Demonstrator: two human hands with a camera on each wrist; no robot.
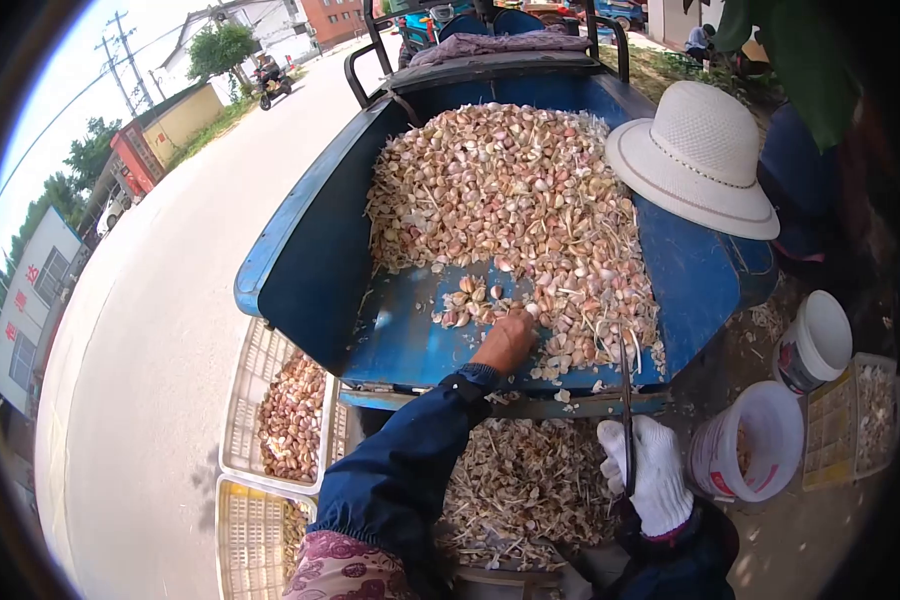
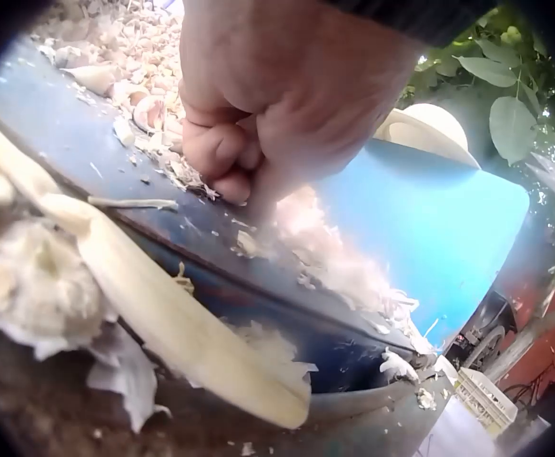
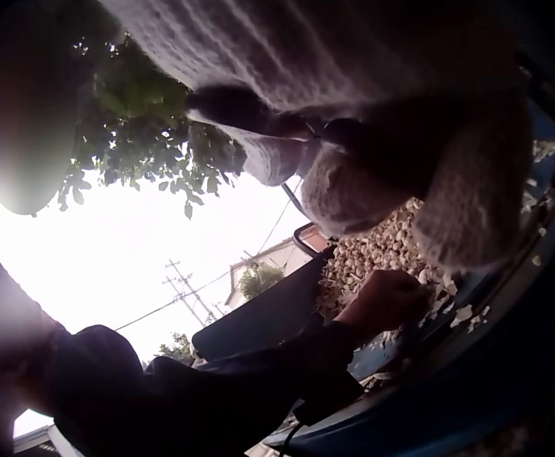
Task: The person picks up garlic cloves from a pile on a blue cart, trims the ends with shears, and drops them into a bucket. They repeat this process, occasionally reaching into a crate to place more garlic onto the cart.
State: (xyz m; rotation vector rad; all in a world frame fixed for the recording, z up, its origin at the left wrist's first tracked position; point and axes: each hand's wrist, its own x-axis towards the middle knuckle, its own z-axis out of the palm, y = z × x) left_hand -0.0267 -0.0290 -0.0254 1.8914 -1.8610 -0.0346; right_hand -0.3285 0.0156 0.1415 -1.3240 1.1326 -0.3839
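One bare left hand (image 1: 507,342) meets pinkish-white garlic cloves (image 1: 505,190), which blue metal walls (image 1: 315,205) contain, far and right. Left wrist: curled fingers (image 2: 222,148) — any hold unclear. Right wrist: white knitted glove (image 3: 353,57) probably cushions the right hand (image 3: 363,105) gripping a slim dark tool (image 3: 234,109).

Forward-down head view from above, close-up wrist views, garlic heap (image 1: 510,190) in all three.

I log garlic (image 1: 500,190) in the cart bed (image 1: 410,340). Crates (image 1: 242,405) lie left of it, buckets (image 1: 712,455) right; hat (image 1: 705,135) on its right wall.
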